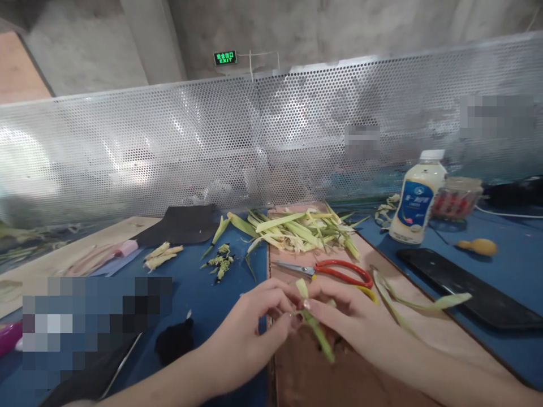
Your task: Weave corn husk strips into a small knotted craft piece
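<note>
My left hand (pixel 250 325) and my right hand (pixel 345 316) meet over the brown board (pixel 322 373). Both pinch one green leaf strip (pixel 316 328), which runs from a pale tip between my fingers down toward me. Just beyond my right hand lie red-handled scissors (pixel 335 270), closed. A heap of green and yellow leaf strips (pixel 303 229) lies at the board's far end. A long peeled leaf (pixel 419 305) curls to the right of my right hand.
A white drink bottle (pixel 416 198) and a clear jar (pixel 458 198) stand at the right, beside a black phone (pixel 470 291). Small flower clusters (pixel 220 263) and pale stalks (pixel 161 257) lie on the blue table. A perforated metal screen (pixel 254 141) closes the back.
</note>
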A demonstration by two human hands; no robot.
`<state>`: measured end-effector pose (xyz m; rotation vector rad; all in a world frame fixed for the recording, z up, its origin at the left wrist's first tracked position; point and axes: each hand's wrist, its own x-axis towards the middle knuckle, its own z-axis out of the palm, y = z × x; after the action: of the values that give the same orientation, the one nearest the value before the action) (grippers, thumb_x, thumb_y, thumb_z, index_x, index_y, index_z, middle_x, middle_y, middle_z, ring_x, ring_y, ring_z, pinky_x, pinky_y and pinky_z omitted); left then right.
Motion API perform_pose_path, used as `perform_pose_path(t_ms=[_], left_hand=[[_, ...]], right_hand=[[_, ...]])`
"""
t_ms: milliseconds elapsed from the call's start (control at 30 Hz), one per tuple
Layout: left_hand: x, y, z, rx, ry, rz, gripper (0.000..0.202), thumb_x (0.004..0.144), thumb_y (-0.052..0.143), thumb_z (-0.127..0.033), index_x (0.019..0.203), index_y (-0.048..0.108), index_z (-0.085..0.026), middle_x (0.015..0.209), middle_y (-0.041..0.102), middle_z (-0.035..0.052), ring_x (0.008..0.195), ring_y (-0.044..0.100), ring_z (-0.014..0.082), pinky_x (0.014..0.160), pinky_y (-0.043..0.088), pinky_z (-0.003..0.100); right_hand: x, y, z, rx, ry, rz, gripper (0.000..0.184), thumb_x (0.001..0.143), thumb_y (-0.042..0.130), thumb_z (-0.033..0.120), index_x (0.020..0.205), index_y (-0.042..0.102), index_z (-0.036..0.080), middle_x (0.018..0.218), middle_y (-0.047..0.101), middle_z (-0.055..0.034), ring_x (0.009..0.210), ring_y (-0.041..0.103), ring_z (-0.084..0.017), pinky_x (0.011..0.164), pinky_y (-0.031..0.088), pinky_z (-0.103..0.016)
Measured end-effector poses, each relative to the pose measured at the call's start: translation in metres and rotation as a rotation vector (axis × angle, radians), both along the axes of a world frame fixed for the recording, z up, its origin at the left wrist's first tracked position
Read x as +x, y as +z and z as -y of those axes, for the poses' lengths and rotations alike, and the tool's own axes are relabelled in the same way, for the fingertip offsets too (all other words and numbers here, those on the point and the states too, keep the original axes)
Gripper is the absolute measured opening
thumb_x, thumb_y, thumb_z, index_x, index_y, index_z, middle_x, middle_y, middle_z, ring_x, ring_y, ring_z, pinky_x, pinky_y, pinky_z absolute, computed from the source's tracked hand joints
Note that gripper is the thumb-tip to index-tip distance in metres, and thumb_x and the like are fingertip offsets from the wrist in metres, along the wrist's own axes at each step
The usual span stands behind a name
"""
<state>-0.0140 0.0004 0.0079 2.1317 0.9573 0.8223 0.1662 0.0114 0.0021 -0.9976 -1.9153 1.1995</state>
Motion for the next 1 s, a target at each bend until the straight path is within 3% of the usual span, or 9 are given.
perform_pose_path(t_ms=[167, 333, 500, 1000], left_hand=[[0.000, -0.004, -0.003, -0.037, 0.082, 0.014, 0.018, 0.084, 0.041, -0.017, 0.069, 0.051, -0.017, 0.089, 0.056, 0.0020, 0.082, 0.052, 0.0127, 0.074, 0.041, 0.024], [0.001, -0.008, -0.003, -0.187, 0.102, 0.091, 0.011, 0.084, 0.044, -0.027, 0.091, 0.049, -0.020, 0.081, 0.058, 0.0006, 0.072, 0.053, 0.0122, 0.067, 0.042, 0.025], [0.002, -0.010, -0.004, -0.218, 0.001, 0.106, 0.030, 0.077, 0.056, -0.023, 0.105, 0.046, -0.022, 0.086, 0.062, 0.0004, 0.071, 0.054, 0.0113, 0.066, 0.042, 0.024], [0.001, -0.014, -0.005, -0.330, 0.019, 0.126, 0.019, 0.074, 0.060, -0.029, 0.084, 0.049, -0.018, 0.076, 0.061, 0.0014, 0.068, 0.056, 0.0122, 0.062, 0.043, 0.024]], right_hand=[[0.003, -0.003, -0.008, 0.161, -0.099, 0.095, 0.027, 0.083, 0.045, 0.032, 0.060, 0.044, 0.018, 0.060, 0.041, 0.0032, 0.059, 0.043, -0.010, 0.050, 0.035, -0.020], [0.002, -0.007, -0.007, 0.075, -0.081, -0.011, 0.021, 0.082, 0.049, 0.031, 0.066, 0.050, 0.018, 0.060, 0.047, 0.0034, 0.056, 0.046, -0.009, 0.050, 0.038, -0.020], [0.001, -0.007, -0.003, -0.018, -0.086, -0.073, 0.014, 0.081, 0.051, 0.029, 0.075, 0.052, 0.017, 0.059, 0.052, 0.0036, 0.052, 0.049, -0.008, 0.048, 0.041, -0.019], [0.001, 0.000, 0.002, 0.070, -0.120, -0.034, 0.019, 0.079, 0.054, 0.026, 0.063, 0.054, 0.017, 0.057, 0.051, 0.0033, 0.053, 0.049, -0.008, 0.049, 0.040, -0.019]])
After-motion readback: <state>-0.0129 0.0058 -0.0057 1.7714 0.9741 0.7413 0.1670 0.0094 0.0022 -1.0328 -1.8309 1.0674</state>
